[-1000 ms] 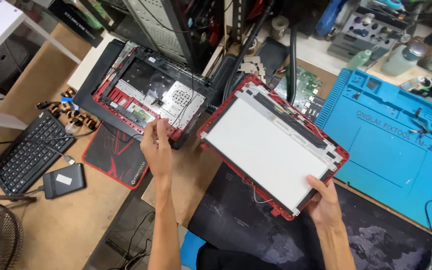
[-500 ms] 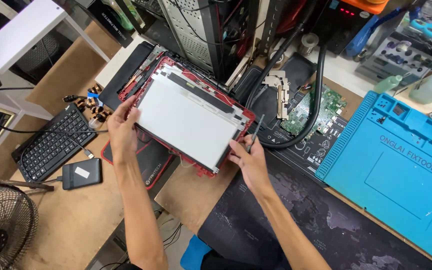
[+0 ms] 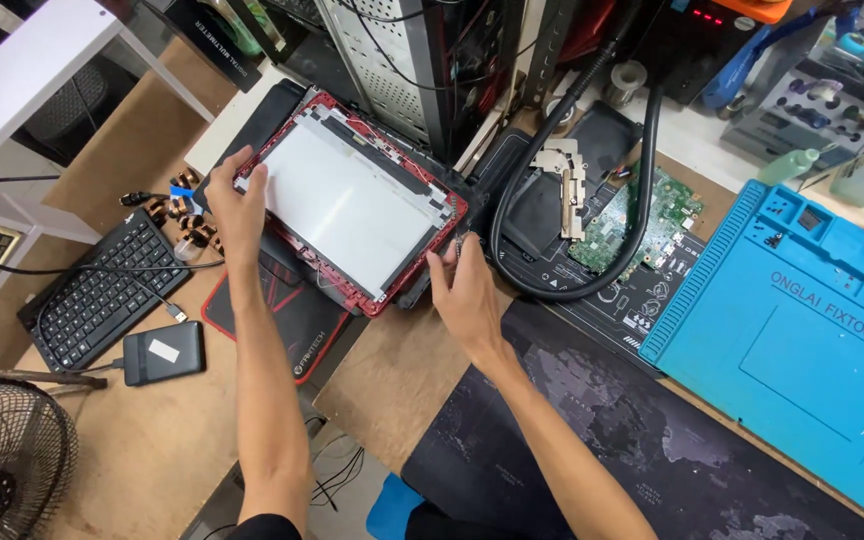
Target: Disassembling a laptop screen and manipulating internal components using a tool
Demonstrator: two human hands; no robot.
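Note:
A red-framed laptop lid with a bare grey screen panel lies face up on top of the opened laptop base, at the upper left of the wooden bench. My left hand grips the lid's left corner, fingers curled over the red frame. At the lid's lower right corner my right hand touches the edge with spread fingers. The base below is almost fully hidden by the lid.
A red-and-black mouse pad lies under the lid's near edge. Black keyboard, external drive and a fan are at left. A green circuit board, heat sink, black hose and blue repair mat are at right.
Both hands carried the red lid from the middle of the bench leftward and laid it over the open laptop base. The left hand shifted from the base to the lid's left corner.

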